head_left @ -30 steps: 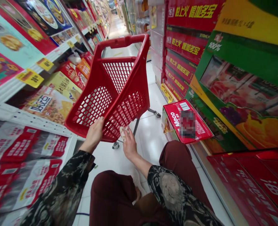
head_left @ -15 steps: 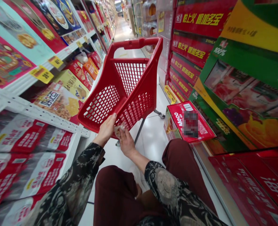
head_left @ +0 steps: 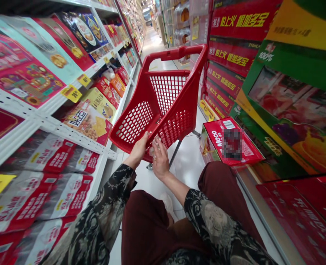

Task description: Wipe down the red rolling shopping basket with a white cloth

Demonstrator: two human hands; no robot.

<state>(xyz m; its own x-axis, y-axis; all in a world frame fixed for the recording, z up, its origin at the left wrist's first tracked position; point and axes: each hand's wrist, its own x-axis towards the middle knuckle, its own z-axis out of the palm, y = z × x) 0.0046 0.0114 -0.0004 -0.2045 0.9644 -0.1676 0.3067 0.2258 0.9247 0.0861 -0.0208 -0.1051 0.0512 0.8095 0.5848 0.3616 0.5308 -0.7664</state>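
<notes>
A red plastic shopping cart (head_left: 176, 127) with grid-like perforated walls stands in the aisle before me, its handle at the far end. My left hand (head_left: 139, 150) grips the cart's near rim, the thumb on top. Beside it, my right hand (head_left: 160, 159) lies against the outside of the cart's perforated wall, fingers drawn together and pointing up. Under those fingers, a bit of a pale crumpled wipe (head_left: 151, 151) peeks out; most of it is covered by the hand.
On the left, white shelves (head_left: 46, 114) hold boxed snacks and bottle packs (head_left: 71, 195). To the right rise stacked red drink cartons (head_left: 231, 59) and green juice boxes (head_left: 284, 92). A red-topped Meco box (head_left: 215, 141) juts out near my knee. White floor tiles (head_left: 190, 158) show between.
The view has swung left, so everything sits farther right. My right hand has shifted slightly up the cart wall, its fingers straighter and covering more of the wipe. My left hand keeps its hold.
</notes>
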